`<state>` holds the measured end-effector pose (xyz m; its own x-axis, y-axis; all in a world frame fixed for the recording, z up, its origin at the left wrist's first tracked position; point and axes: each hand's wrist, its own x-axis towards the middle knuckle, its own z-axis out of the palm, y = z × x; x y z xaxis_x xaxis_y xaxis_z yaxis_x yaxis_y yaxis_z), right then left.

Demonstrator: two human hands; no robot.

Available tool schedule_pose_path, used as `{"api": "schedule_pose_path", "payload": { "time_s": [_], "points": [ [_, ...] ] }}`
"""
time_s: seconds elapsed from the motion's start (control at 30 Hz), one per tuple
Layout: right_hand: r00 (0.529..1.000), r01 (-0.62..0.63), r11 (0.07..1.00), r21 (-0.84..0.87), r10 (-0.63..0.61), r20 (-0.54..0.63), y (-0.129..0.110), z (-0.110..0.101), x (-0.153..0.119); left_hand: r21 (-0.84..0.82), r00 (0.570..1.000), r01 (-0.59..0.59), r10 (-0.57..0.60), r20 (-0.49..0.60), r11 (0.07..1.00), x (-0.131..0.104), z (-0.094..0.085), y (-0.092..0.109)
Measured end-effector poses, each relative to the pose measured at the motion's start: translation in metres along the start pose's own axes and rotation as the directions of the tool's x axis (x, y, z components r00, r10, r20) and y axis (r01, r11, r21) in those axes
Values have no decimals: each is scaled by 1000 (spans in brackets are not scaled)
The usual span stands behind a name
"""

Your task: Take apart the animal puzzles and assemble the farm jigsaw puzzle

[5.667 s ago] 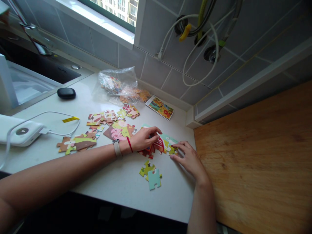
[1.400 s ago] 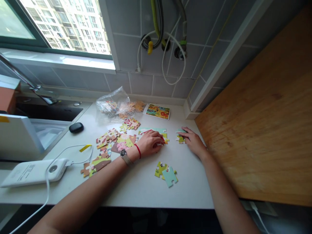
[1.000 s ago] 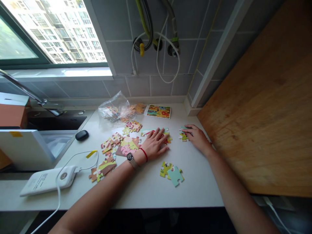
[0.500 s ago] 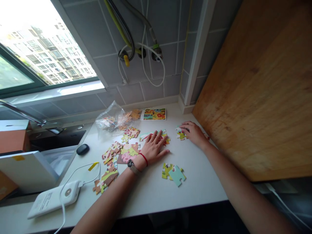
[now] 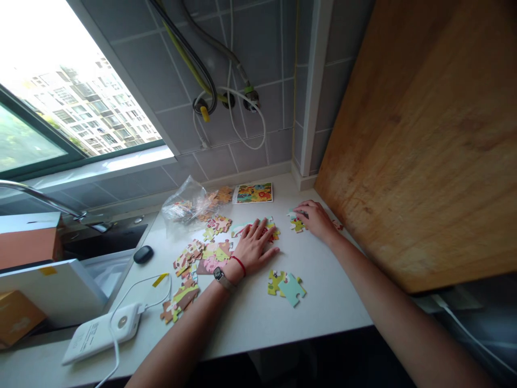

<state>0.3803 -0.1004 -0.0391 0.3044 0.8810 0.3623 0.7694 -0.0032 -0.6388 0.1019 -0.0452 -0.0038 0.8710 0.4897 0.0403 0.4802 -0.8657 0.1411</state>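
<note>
My left hand lies flat with fingers spread over a group of joined puzzle pieces, hiding most of them. On the right, my right hand has its fingers bent and closed at the edge of a light-coloured puzzle piece. A yellow-green piece sits just below those fingertips. Nearer the counter's front, a pale turquoise piece overlaps a green piece. Left of my left wrist are pink and brown pieces and several more piles.
A clear plastic bag with pieces stands at the back beside a picture card. A white power bank with a cable and a black mouse-like object lie left. A wooden panel borders the right; the sink is far left.
The camera view has shifted a little. Both hands stay in nearly the same places, the left flat on the pieces and the right at the light-coloured piece.
</note>
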Motion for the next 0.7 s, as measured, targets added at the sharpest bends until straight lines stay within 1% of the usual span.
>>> {"api": "schedule_pose_path", "payload": {
  "time_s": [0.3,0.47,0.7],
  "points": [
    [1000,2,997,-78,-1,12,-9,-3,-2,9,1000,8,-8,-4,1000,-1,-3,4],
    [999,-29,994,-109,33,31,-16,-2,-4,7,1000,3,-3,-10,1000,-2,-6,6],
    [998,-46,993,-111,51,39,-17,-4,-3,-3,1000,5,-5,-16,1000,-2,-8,8]
  ]
}}
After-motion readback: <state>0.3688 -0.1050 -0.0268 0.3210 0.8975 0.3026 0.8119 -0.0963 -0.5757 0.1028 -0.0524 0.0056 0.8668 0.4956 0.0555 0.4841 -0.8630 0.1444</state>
